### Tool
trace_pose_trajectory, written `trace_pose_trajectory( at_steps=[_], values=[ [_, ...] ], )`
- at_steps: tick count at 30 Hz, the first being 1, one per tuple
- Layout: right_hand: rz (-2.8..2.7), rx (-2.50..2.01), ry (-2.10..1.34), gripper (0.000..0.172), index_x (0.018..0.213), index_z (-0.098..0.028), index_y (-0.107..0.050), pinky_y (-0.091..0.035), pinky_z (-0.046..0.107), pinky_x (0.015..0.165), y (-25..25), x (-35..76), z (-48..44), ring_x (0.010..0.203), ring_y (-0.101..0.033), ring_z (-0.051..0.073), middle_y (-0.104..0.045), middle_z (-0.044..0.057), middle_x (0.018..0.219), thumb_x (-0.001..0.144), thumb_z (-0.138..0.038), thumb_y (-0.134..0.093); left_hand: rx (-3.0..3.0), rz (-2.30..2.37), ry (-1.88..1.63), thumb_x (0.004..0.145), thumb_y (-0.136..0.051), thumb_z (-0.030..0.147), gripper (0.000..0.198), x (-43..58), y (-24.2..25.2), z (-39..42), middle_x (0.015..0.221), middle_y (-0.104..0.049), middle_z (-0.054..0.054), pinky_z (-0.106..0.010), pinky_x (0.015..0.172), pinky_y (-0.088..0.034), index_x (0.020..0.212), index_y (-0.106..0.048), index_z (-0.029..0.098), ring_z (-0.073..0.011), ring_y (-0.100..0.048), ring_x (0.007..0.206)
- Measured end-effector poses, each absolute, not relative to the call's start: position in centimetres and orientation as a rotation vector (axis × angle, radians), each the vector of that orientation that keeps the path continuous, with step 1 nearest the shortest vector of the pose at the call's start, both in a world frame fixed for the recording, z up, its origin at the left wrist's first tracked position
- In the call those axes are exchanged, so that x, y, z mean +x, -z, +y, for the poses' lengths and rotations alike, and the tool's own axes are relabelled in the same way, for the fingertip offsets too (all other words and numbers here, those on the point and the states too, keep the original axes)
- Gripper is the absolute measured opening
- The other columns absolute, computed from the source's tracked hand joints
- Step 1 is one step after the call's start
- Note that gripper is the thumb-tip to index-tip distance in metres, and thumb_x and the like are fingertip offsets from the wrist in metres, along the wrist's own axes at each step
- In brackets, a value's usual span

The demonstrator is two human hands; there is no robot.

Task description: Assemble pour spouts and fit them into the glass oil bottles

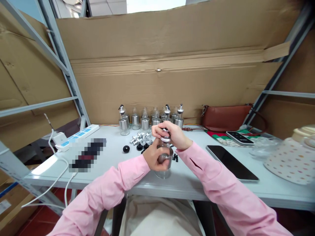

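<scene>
the left hand point(158, 155) is holding a glass bottle point(169, 160), fingers wrapped round its middle; it is standing roughly upright near the table's point(113, 154) front edge. the right hand point(171, 132) is gripping its white-collared top point(165, 139), fingers curled. keeping bottle and top aligned is probably working best.

The held bottle point(163, 173) is smooth, probably glass, with a satiny metal band point(165, 158).
</scene>
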State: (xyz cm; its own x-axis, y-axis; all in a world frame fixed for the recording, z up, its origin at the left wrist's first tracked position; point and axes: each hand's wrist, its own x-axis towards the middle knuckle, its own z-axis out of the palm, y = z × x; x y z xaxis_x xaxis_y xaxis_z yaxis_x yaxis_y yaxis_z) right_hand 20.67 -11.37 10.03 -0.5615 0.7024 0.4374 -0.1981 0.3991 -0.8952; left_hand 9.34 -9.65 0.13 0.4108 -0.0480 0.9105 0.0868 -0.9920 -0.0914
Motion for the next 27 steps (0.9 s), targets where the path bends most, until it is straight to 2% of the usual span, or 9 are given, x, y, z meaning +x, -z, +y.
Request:
trace_pose_trajectory(
  at_steps=[8, 13, 15, 17, 18, 20, 23, 27],
  values=[
    [-1.670, -0.306, -1.490, 0.041, 0.039, -0.019, -0.027, -0.030, 0.027, 0.054, -9.0, 20.7, -11.0, 0.050, -0.033, 0.011, -0.037, 0.001, 0.050, 0.075, -0.034, -0.040, -2.498, -0.129, 1.603, 0.060, -0.052, 0.025, 0.031, 9.2, 0.2, -9.5, 0.087, -0.037, -0.004, -0.029, 0.060, -0.040, 0.090, -0.044, 0.020, -0.0151, -0.043, 0.071],
    [-1.636, -0.292, -1.556, 0.040, 0.039, -0.019, -0.030, -0.034, 0.027, 0.055, -9.0, 20.6, -11.0, 0.051, -0.036, 0.011, -0.039, 0.002, 0.050, 0.072, -0.036, -0.045, -2.491, -0.134, 1.606, 0.061, -0.056, 0.025, 0.031, 9.2, 0.2, -9.6, 0.085, -0.038, -0.003, -0.028, 0.061, -0.040, 0.089, -0.043, 0.021, -0.0149, -0.043, 0.070],
    [-1.628, -0.313, -1.580, 0.038, 0.047, -0.018, -0.043, -0.038, 0.028, 0.057, -8.8, 20.9, -10.9, 0.055, -0.042, 0.013, -0.046, 0.002, 0.054, 0.073, -0.045, -0.046, -2.487, -0.130, 1.622, 0.061, -0.057, 0.024, 0.031, 9.3, -0.1, -9.8, 0.086, -0.039, -0.003, -0.028, 0.061, -0.040, 0.090, -0.044, 0.021, -0.0153, -0.044, 0.072],
    [-1.551, -0.356, -1.590, 0.042, 0.063, -0.018, -0.053, -0.041, 0.029, 0.060, -8.5, 21.4, -10.4, 0.061, -0.049, 0.015, -0.054, 0.004, 0.065, 0.074, -0.057, -0.043, -2.475, -0.120, 1.633, 0.062, -0.056, 0.023, 0.030, 9.4, -0.5, -10.1, 0.087, -0.040, -0.004, -0.027, 0.059, -0.040, 0.089, -0.045, 0.020, -0.0156, -0.045, 0.073],
    [-1.477, -0.383, -1.568, 0.045, 0.070, -0.018, -0.054, -0.043, 0.029, 0.062, -8.3, 21.8, -10.0, 0.065, -0.051, 0.016, -0.056, 0.004, 0.070, 0.074, -0.061, -0.042, -2.456, -0.114, 1.630, 0.063, -0.055, 0.024, 0.028, 9.3, -0.8, -10.2, 0.089, -0.040, -0.005, -0.027, 0.058, -0.040, 0.089, -0.045, 0.020, -0.0157, -0.045, 0.074],
    [-1.318, -0.438, -1.453, 0.042, 0.071, -0.019, -0.053, -0.044, 0.027, 0.065, -7.7, 22.9, -8.7, 0.067, -0.053, 0.014, -0.056, 0.002, 0.072, 0.074, -0.060, -0.044, -2.365, -0.122, 1.614, 0.066, -0.054, 0.027, 0.023, 9.0, -1.3, -10.2, 0.094, -0.041, -0.007, -0.026, 0.057, -0.041, 0.087, -0.047, 0.020, -0.0163, -0.046, 0.075],
    [-1.164, -0.530, -1.337, 0.034, 0.068, -0.020, -0.051, -0.043, 0.023, 0.060, -6.8, 24.7, -6.5, 0.060, -0.052, 0.011, -0.055, 0.000, 0.068, 0.073, -0.054, -0.052, -2.178, -0.322, 1.605, 0.072, -0.054, 0.032, 0.016, 7.6, -2.3, -9.6, 0.096, -0.041, -0.008, -0.032, 0.064, -0.044, 0.080, -0.050, 0.019, -0.0198, -0.047, 0.083],
    [-1.010, -0.632, -1.251, 0.032, 0.067, -0.019, -0.050, -0.041, 0.022, 0.053, -5.5, 26.7, -4.2, 0.053, -0.050, 0.010, -0.054, -0.002, 0.061, 0.073, -0.050, -0.054, -1.961, -0.861, 1.730, 0.078, -0.054, 0.038, 0.021, 4.8, -3.3, -6.8, 0.097, -0.040, -0.009, -0.040, 0.081, -0.043, 0.076, -0.051, 0.017, -0.0224, -0.047, 0.094]
  ],
)
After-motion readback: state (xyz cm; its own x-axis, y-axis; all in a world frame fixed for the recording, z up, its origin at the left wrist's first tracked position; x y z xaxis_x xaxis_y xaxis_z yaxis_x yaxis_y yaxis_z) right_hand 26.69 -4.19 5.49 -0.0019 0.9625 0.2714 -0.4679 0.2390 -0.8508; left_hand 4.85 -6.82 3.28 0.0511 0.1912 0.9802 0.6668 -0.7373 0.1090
